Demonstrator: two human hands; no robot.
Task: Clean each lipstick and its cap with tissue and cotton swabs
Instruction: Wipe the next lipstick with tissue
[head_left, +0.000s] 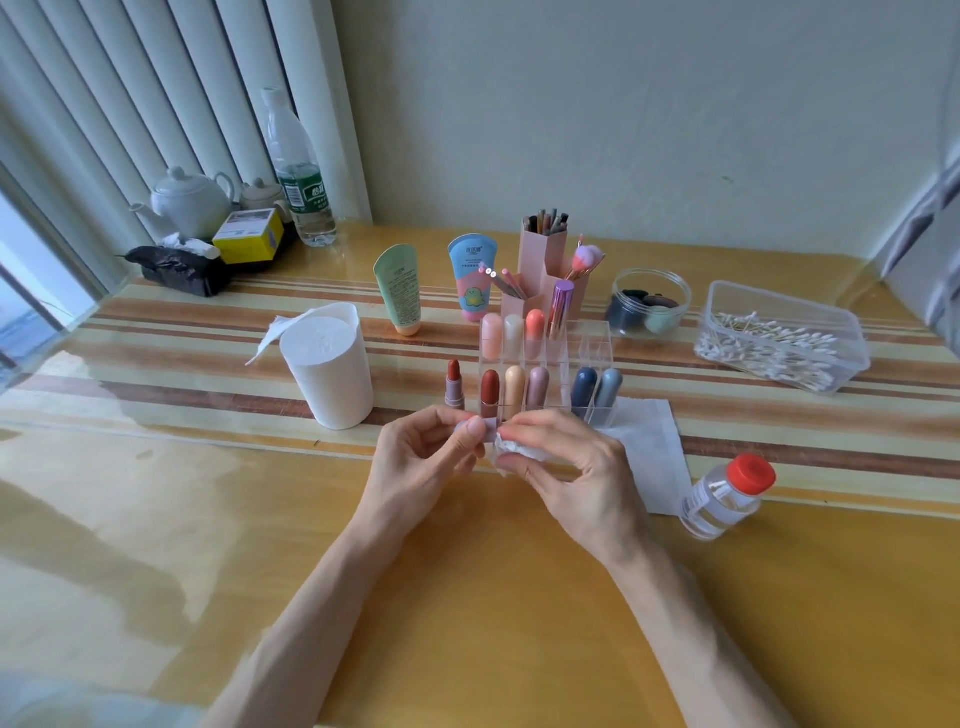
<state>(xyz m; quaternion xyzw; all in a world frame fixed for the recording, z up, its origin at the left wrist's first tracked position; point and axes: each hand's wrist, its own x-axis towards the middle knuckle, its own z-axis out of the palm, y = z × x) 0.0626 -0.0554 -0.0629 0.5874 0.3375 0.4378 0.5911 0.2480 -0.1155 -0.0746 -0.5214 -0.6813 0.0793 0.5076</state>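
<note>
Evidently the step in hand is wiping a cap: a small pale lilac cap (489, 432) sits pinched between the thumb and fingers of the left hand (426, 457), and the right hand (571, 467) grips a crumpled tissue (514, 451) pressed against its end. The hands are together, meeting at the cap just above the table (467, 597).

To do this well, I judge the left hand should turn the cap while the tissue is twisted into the mouth and around the rim. A fresh fold of tissue would help once one smears, and the deep inside is likely better left to a swab.

Just beyond the left fingers an uncapped red lipstick (454, 385) stands upright. Right beside it, beyond both hands, is the clear organizer (592, 338) of lipsticks, so a forward push could tip them. The tissue roll (332, 374) stands farther beyond the left hand. A flat tissue sheet (649, 457) lies beside the right hand, with a red-capped bottle (724, 499) at its outer corner and the swab box (779, 312) well beyond. Nearer the person than the hands, the tabletop gives open room.
</note>
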